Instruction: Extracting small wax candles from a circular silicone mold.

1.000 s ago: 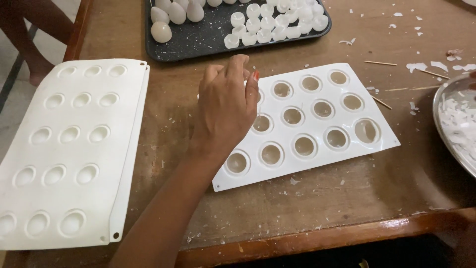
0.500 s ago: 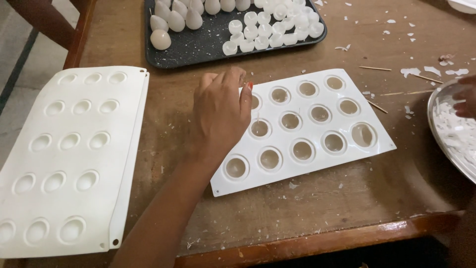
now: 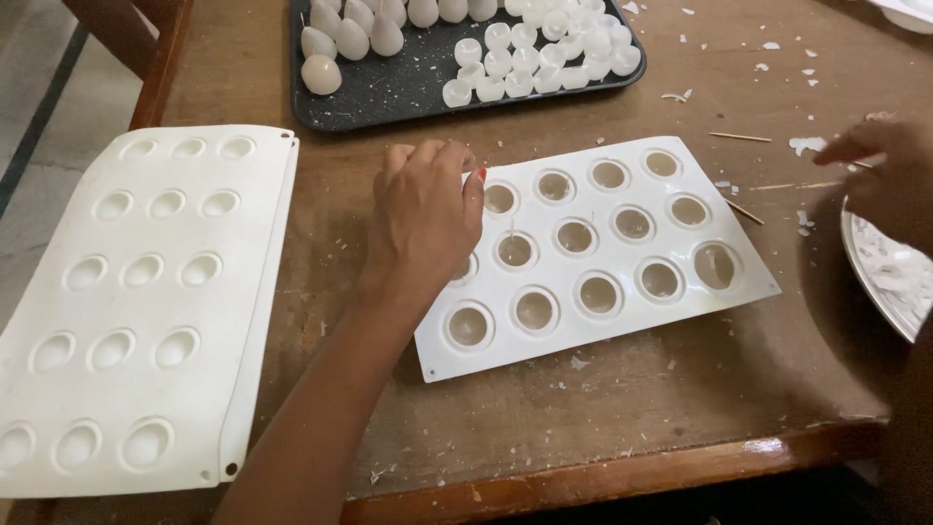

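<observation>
My left hand (image 3: 423,219) lies on the left part of a white silicone mould (image 3: 595,335) with rows of round cavities. Its fingers are bent and the tips curl over the mould's far left corner. What is under the palm is hidden. A thin stick stands in one cavity (image 3: 513,249) just right of the hand. My right hand (image 3: 889,175) is at the right edge, fingers pinched together over the rim of a metal plate (image 3: 880,282) holding white flakes. I cannot make out anything between its fingers.
A second white mould (image 3: 146,301) with oval cavities lies at the left, hanging over the table edge. A dark tray (image 3: 389,87) at the back holds egg-shaped pieces and small white cups. Thin sticks (image 3: 741,136) and white crumbs lie scattered on the wooden table.
My right hand has come into view at the right, over the plate. My left hand has stayed on the mould's left part.
</observation>
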